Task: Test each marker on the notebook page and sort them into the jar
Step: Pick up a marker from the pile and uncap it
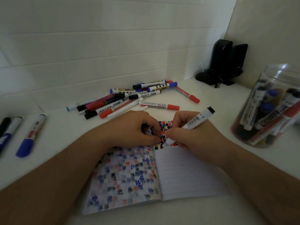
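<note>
1. On the white counter (162, 213) lies an open notebook (186, 176); its left page shows blotches bled through in blue, black and red, and the lined right page carries crisp coloured marks only along its top edge, where the testing is going on.
2. Right hand (186, 132) is wrapped round a white-barrelled marker (193, 123), tip down on the marked strip and black end slanting up and away; this looks like a writing grip, held so the nib meets the paper.
3. Left hand (138, 129) has its fingers curled, the fingertips pressing at the top of the page just beside the nib; most likely it pins the paper flat so the stroke does not drag it; whether it also pinches a cap I cannot tell.
4. Clear jar (276, 111) stands to the right, near the writing hand, already holding many markers upright or leaning; its place suits a short drop-off once the mark is judged.
5. Behind the notebook, against the tiled wall (97, 46), is a loose pile of markers (129, 99), seemingly the untested stock.
6. Far left lie three markers (24, 133) well apart from the pile, perhaps rejects kept separate; a black stand (222, 62) sits in the corner.
</note>
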Motion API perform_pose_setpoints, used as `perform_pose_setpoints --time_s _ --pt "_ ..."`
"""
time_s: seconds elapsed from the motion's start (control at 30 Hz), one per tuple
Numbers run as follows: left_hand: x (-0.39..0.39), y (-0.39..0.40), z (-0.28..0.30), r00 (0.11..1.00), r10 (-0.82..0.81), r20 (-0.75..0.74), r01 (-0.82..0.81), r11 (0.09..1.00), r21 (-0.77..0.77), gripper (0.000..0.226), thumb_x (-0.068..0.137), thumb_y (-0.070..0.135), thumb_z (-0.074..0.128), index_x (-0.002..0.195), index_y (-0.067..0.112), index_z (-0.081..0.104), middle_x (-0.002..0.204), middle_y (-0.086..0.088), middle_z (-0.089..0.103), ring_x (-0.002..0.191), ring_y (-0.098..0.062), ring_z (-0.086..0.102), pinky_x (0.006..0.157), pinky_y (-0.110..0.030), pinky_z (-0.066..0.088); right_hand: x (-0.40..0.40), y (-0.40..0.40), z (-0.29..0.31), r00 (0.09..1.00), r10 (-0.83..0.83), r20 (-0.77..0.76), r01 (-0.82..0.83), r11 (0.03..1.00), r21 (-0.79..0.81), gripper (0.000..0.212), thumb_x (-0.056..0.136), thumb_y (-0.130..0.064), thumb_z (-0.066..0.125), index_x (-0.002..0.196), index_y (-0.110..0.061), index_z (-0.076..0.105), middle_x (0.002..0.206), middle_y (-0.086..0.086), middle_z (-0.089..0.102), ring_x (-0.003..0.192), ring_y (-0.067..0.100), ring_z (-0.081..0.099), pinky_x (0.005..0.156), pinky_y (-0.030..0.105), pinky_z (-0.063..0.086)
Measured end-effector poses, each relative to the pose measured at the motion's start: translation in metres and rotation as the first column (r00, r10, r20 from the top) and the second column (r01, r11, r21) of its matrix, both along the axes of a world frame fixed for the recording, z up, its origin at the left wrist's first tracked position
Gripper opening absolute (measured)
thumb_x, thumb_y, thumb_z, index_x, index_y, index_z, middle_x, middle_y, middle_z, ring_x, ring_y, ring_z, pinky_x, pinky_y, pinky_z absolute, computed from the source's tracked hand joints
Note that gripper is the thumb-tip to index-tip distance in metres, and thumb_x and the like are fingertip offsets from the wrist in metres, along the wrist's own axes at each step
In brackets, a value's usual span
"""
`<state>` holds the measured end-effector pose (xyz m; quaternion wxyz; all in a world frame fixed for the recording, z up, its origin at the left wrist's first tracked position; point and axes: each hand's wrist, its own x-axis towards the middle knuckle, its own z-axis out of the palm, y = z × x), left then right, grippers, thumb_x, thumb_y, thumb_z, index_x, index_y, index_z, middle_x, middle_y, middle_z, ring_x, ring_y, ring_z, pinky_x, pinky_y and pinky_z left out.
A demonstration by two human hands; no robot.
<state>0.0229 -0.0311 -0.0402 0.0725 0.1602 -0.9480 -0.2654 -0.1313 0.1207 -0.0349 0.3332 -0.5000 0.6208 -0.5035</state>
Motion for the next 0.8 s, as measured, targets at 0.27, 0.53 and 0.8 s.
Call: perform_pose_setpoints --time_s 0.27,0.53,0.8 --pt "0.0 -0.002 0.002 1.0 -0.023 0.017 0.022 0.999 0.031 0.011 0.087 0.041 0.077 0.094 0.048 0.071 0.097 0.045 0.056 0.096 0.013 0.055 0.076 -0.008 0.042 0.006 -0.006 -0.013 0.978 -0.187 -0.094 0.191 0.981 0.033 0.026 0.08 0.0 0.074 0.063 -0.001 0.055 0.058 0.021 0.062 0.045 0.015 0.051 0.042 0.021 0.042" --pt "0.0 0.0 0.002 1.0 -0.016 0.013 0.015 0.999 0.04 0.01 0.086 0.041 0.077 0.096 0.042 0.075 0.097 0.039 0.06 0.094 0.002 0.06 0.085 -0.031 0.055 0.006 -0.005 -0.01 0.979 -0.199 -0.036 0.201 0.978 0.061 0.025 0.082 0.002 0.071 0.064 0.001 0.053 0.06 0.027 0.062 0.042 0.015 0.053 0.04 0.021 0.04" --pt "-0.001 -0.001 0.001 0.999 -0.033 0.008 0.032 0.999 0.044 0.01 0.086 0.04 0.077 0.094 0.044 0.073 0.094 0.041 0.06 0.095 0.004 0.06 0.086 -0.029 0.055 0.007 -0.007 -0.015 0.978 -0.168 -0.121 0.175 0.983 0.049 0.031 0.08 0.001 0.071 0.06 -0.007 0.05 0.05 0.01 0.054 0.04 0.015 0.046 0.042 0.02 0.04"
